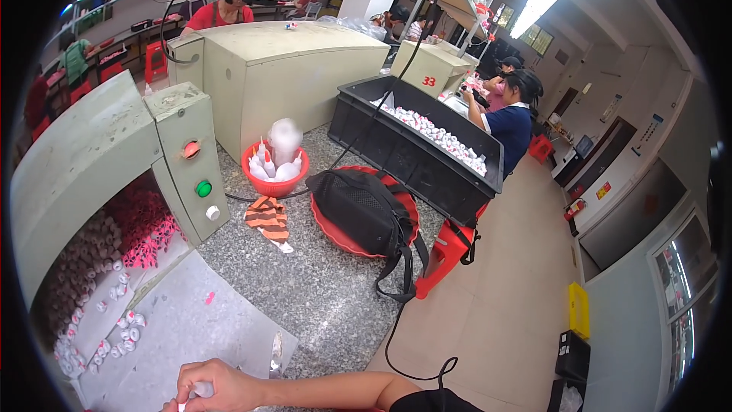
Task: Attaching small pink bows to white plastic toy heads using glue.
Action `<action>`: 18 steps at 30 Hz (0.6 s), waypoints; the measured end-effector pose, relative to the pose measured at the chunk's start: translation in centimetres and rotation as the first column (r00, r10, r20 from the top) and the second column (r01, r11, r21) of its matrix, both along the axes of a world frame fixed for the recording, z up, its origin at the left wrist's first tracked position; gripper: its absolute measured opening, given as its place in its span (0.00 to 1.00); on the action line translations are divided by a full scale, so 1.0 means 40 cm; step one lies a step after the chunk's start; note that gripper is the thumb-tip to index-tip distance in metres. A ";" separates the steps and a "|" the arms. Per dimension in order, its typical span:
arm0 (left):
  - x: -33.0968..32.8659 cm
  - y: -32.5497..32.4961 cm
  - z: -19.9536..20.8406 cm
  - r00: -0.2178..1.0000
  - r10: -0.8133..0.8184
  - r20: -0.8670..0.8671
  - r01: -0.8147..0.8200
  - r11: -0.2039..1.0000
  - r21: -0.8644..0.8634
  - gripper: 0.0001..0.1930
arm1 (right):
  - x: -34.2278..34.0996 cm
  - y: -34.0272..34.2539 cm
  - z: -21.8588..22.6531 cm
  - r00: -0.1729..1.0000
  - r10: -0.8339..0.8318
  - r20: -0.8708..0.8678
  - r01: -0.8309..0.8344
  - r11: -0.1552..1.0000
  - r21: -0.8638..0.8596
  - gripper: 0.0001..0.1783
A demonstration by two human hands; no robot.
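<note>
My right hand (213, 383) reaches in from the lower edge, bare-armed below a black sleeve. Its fingers are closed round a whitish translucent bottle (203, 390), mostly hidden by the fingers and cut off by the frame. A small white tip shows below the fingers. My left hand cannot be made out in the picture. Beyond the hand lies a grey-white sheet (206, 328) with a pink scrap (210, 298) on it. Small white rounded pieces with red marks (126, 333) are scattered at its left, trailing from a larger heap (84, 267) under the machine hood.
The pale machine (179, 130) bears red and green buttons; pink pieces (149, 229) lie inside. Behind the sheet stand a red basket of squeeze bottles (258, 187), a striped cloth (267, 217), a black bag (362, 214) and a black crate (412, 160) of white pieces. Other people work farther off.
</note>
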State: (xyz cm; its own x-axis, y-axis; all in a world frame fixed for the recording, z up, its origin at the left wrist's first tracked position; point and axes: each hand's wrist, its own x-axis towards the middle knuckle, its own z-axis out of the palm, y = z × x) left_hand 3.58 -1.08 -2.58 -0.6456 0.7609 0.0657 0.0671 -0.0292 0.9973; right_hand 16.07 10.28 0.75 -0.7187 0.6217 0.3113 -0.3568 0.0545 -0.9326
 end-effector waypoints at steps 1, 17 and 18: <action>0.001 0.001 -0.008 1.000 0.003 -0.001 -0.003 1.000 0.000 0.13 | 0.001 -0.002 0.005 1.000 0.003 -0.001 -0.003 1.000 0.000 0.07; 0.013 0.022 0.021 0.999 -0.013 0.041 0.012 0.999 0.040 0.07 | -0.016 -0.015 -0.011 0.997 0.070 0.035 -0.056 0.946 -0.321 0.08; 0.015 0.021 0.025 0.999 -0.015 0.042 0.014 1.000 0.021 0.07 | -0.017 -0.017 -0.010 0.998 0.053 0.035 -0.040 0.954 -0.297 0.08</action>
